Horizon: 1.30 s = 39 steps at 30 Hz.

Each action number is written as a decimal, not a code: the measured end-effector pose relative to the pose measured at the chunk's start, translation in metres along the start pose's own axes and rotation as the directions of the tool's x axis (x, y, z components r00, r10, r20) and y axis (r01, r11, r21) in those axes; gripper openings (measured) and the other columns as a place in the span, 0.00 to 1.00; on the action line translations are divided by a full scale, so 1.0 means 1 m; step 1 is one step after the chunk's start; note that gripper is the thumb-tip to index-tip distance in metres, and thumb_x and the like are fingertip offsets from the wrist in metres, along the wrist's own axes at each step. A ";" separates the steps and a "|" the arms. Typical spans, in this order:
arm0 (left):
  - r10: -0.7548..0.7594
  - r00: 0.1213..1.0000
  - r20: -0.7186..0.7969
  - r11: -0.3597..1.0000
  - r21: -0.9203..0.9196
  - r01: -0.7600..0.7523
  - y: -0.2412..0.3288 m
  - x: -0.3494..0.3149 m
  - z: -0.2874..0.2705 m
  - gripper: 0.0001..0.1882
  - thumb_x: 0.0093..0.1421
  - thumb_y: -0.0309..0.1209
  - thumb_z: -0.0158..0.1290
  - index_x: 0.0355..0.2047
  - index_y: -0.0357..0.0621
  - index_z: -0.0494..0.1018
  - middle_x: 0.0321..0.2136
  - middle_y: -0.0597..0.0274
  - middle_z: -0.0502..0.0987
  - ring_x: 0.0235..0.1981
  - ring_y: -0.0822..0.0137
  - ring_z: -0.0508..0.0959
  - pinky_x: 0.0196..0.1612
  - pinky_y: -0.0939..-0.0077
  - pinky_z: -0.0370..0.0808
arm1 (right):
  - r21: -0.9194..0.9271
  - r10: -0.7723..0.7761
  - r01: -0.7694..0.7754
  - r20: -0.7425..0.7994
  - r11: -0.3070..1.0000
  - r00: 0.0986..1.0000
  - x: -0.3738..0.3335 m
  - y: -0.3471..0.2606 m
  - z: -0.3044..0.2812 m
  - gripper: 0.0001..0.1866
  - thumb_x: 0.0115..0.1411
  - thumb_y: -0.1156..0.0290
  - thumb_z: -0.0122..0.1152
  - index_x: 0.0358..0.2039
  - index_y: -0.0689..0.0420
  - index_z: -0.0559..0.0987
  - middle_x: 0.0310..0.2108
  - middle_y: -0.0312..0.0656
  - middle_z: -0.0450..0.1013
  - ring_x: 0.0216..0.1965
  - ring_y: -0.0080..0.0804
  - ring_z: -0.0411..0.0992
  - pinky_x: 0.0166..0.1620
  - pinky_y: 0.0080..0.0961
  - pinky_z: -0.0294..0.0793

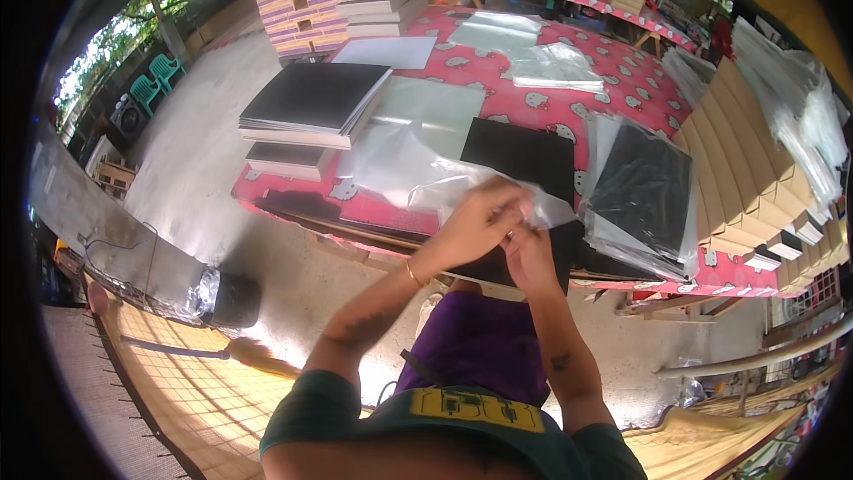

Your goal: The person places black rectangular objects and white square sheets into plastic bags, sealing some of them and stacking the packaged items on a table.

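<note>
Gripping a clear plastic film [449,176] in the closed fingers of the left hand [482,219], and curling the right hand [530,258] close beside in a hold too blurred to tell, just above a black sheet [524,149] on a pink patterned tablecloth [506,100], between a black-topped stack [315,98] at left and plastic-covered black panels [644,182] at right.

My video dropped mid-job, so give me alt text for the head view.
Left hand and right hand meet at clear plastic, over a black sheet on a pink table. A black-topped paper stack stands left; bagged black sheets lie right.
</note>
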<state>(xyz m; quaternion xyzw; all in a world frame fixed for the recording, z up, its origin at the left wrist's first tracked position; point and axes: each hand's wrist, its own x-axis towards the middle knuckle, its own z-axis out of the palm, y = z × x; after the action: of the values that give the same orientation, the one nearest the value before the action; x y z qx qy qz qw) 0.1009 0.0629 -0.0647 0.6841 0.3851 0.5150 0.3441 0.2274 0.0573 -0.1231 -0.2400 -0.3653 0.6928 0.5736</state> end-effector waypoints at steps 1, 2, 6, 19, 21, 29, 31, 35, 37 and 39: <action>0.114 0.961 -0.251 0.991 0.094 -0.093 0.008 -0.004 0.005 0.12 0.59 0.32 0.55 0.38 0.36 0.75 0.29 0.59 0.74 0.31 0.71 0.74 0.33 0.78 0.75 | 0.032 -0.028 0.028 -0.008 0.999 1.000 0.005 -0.004 0.000 0.17 0.63 0.65 0.54 0.50 0.58 0.71 0.45 0.41 0.72 0.48 0.29 0.70 0.48 0.28 0.72; 0.062 0.975 -0.215 0.991 0.127 -0.035 0.003 -0.008 0.005 0.11 0.59 0.31 0.55 0.38 0.35 0.75 0.28 0.57 0.74 0.30 0.68 0.74 0.33 0.77 0.74 | 0.063 -0.056 0.057 -0.019 0.996 0.998 0.008 -0.008 -0.002 0.14 0.63 0.67 0.54 0.48 0.57 0.73 0.43 0.39 0.73 0.46 0.27 0.71 0.46 0.26 0.72; -0.020 0.979 -0.205 0.980 0.189 0.060 -0.036 -0.019 -0.001 0.08 0.59 0.27 0.53 0.34 0.34 0.74 0.26 0.58 0.74 0.28 0.72 0.72 0.30 0.77 0.70 | -0.118 -0.114 0.106 -0.065 0.987 0.991 0.003 -0.013 -0.024 0.10 0.62 0.65 0.56 0.42 0.55 0.75 0.39 0.35 0.75 0.40 0.24 0.73 0.44 0.26 0.75; 0.720 0.238 -0.652 0.674 0.739 -0.014 -0.004 0.016 -0.140 0.20 0.68 0.35 0.37 0.54 0.33 0.59 0.53 0.48 0.63 0.54 0.59 0.65 0.56 0.63 0.62 | -0.498 -0.665 0.452 -0.440 0.740 0.603 -0.045 -0.176 -0.109 0.10 0.60 0.63 0.59 0.29 0.57 0.76 0.24 0.30 0.73 0.19 0.11 0.63 0.32 0.15 0.69; -0.006 0.975 -0.223 0.619 0.765 0.179 -0.085 0.012 -0.170 0.18 0.64 0.34 0.42 0.50 0.36 0.66 0.44 0.47 0.71 0.48 0.57 0.72 0.53 0.66 0.67 | -0.710 -0.722 0.350 -0.319 0.611 0.614 -0.041 -0.166 -0.065 0.08 0.60 0.65 0.59 0.31 0.57 0.77 0.24 0.29 0.71 0.25 0.13 0.65 0.32 0.15 0.66; 0.030 0.989 0.146 0.990 -0.140 -0.009 -0.001 0.005 0.001 0.13 0.61 0.33 0.53 0.39 0.34 0.74 0.26 0.61 0.77 0.28 0.73 0.76 0.33 0.76 0.74 | -0.411 -0.081 0.088 0.034 0.908 0.996 -0.019 -0.071 -0.001 0.04 0.59 0.72 0.59 0.29 0.58 0.76 0.23 0.31 0.69 0.25 0.15 0.65 0.29 0.17 0.65; -0.043 0.994 0.096 0.998 -0.034 0.046 0.004 0.000 0.005 0.11 0.61 0.32 0.54 0.33 0.33 0.73 0.22 0.65 0.73 0.25 0.79 0.71 0.29 0.80 0.71 | -0.394 -0.165 0.172 0.052 0.903 0.985 -0.018 -0.065 -0.002 0.04 0.60 0.73 0.57 0.33 0.59 0.76 0.26 0.32 0.72 0.27 0.16 0.66 0.31 0.17 0.66; -0.191 0.980 -0.054 0.966 -0.186 0.178 0.005 -0.002 -0.006 0.12 0.62 0.32 0.53 0.28 0.34 0.71 0.19 0.68 0.71 0.24 0.81 0.69 0.27 0.82 0.69 | -0.055 -0.309 0.318 0.133 0.946 0.942 -0.015 -0.048 -0.024 0.09 0.60 0.75 0.56 0.41 0.59 0.75 0.34 0.36 0.74 0.34 0.22 0.72 0.39 0.22 0.71; -0.133 0.963 -0.234 0.991 -0.052 0.124 -0.013 -0.003 -0.018 0.11 0.63 0.30 0.52 0.27 0.36 0.70 0.19 0.70 0.70 0.24 0.82 0.68 0.29 0.84 0.70 | 0.223 -0.233 0.210 0.082 0.952 0.969 -0.029 -0.062 -0.002 0.12 0.59 0.75 0.56 0.45 0.58 0.72 0.36 0.38 0.74 0.38 0.27 0.73 0.45 0.26 0.71; -0.105 0.971 -0.216 0.994 -0.014 0.104 -0.010 -0.001 -0.019 0.06 0.61 0.26 0.53 0.31 0.37 0.69 0.21 0.69 0.71 0.24 0.79 0.70 0.31 0.81 0.71 | 0.287 -0.127 0.105 0.060 0.952 0.990 -0.033 -0.070 0.004 0.15 0.59 0.75 0.56 0.48 0.57 0.70 0.38 0.39 0.74 0.41 0.32 0.74 0.50 0.30 0.71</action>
<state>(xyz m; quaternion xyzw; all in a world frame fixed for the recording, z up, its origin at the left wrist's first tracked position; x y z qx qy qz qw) 0.0806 0.0685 -0.0693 0.6024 0.4551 0.5679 0.3278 0.2754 0.0297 -0.0688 -0.1064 -0.2978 0.7119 0.6271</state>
